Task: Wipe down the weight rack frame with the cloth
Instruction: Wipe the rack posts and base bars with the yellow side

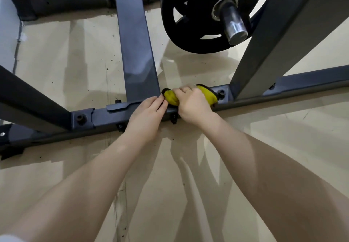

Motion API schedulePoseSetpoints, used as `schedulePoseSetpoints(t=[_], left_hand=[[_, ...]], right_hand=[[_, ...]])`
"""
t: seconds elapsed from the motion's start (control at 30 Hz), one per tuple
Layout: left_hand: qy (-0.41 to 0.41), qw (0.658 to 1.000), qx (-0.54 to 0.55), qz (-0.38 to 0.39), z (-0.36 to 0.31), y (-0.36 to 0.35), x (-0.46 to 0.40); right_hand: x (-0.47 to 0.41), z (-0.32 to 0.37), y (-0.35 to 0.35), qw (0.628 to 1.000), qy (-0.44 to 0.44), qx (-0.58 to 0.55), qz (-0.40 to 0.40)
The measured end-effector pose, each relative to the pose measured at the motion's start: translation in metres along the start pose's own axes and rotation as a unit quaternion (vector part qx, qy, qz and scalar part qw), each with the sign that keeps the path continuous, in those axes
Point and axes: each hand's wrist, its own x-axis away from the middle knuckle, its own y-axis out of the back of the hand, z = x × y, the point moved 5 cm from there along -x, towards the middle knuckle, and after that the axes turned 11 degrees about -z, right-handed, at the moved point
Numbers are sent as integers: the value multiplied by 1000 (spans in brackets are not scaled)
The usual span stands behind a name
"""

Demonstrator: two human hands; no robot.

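Note:
The dark grey weight rack frame (105, 115) lies low across the floor, with a cross bar running away from me and an upright post on the right. A yellow cloth with a black edge (172, 98) is bunched on the front base bar, where the cross bar meets it. My right hand (192, 105) grips the cloth from above, fingers curled over it. My left hand (146, 115) rests on the base bar just left of the cloth, its straight fingertips touching the cloth's end.
A black weight plate (175, 15) on a steel barbell sleeve (233, 26) hangs above the floor at upper right. The upright post (273, 34) rises right of my hands. Bolts stick out of the base bar. The beige floor carries specks of dirt.

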Motion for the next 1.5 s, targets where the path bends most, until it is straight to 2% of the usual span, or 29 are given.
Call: schedulePoseSetpoints(t=[0.03,0.1,0.2,0.27,0.33,0.4,0.47,0.53,0.6,0.73,0.83,0.97,1.1,1.13,1.2,1.27,1.37,1.5], left_hand=[[-12,1000,-1,-3,2,0,0],[-8,1000,19,-11,6,-1,1],[4,998,56,-26,7,0,0],[3,997,68,-33,9,1,-1],[1,996,79,-44,10,1,-3],[0,996,72,-45,10,1,-3],[3,997,68,-45,10,1,-3],[15,996,72,-47,10,1,-2],[23,996,76,-49,10,1,-1],[36,996,72,-48,5,2,1],[62,996,63,-27,0,5,3],[69,997,16,34,-6,11,6],[55,997,-23,57,-26,23,13],[41,997,-21,55,-36,27,13],[4,999,-19,48,-58,33,7],[-17,999,-14,44,-80,36,-5],[0,999,14,41,-112,40,-25],[26,996,55,58,-148,42,-49]], right_hand=[[-2,-2,1,1000,23,-4,20],[-5,-27,6,998,7,39,46],[-2,-56,18,983,-116,145,2],[-9,-32,8,988,-111,107,-3],[-14,-6,-4,998,-58,22,13],[-17,-14,-5,999,-23,-13,44],[-17,-44,0,996,-73,-1,53],[-15,-62,6,989,-142,47,17],[-13,-47,9,987,-134,89,-22],[20,-8,1,989,-57,-43,-126],[46,-6,-5,993,-16,-86,-83],[67,-19,20,991,-10,-107,85],[103,-60,38,982,-58,-36,174],[109,-80,46,978,-110,-35,172],[116,-124,66,966,-204,-84,131],[118,-165,87,962,-245,-92,72],[118,-215,112,952,-292,-93,-11],[106,-266,126,911,-362,-149,-128]])
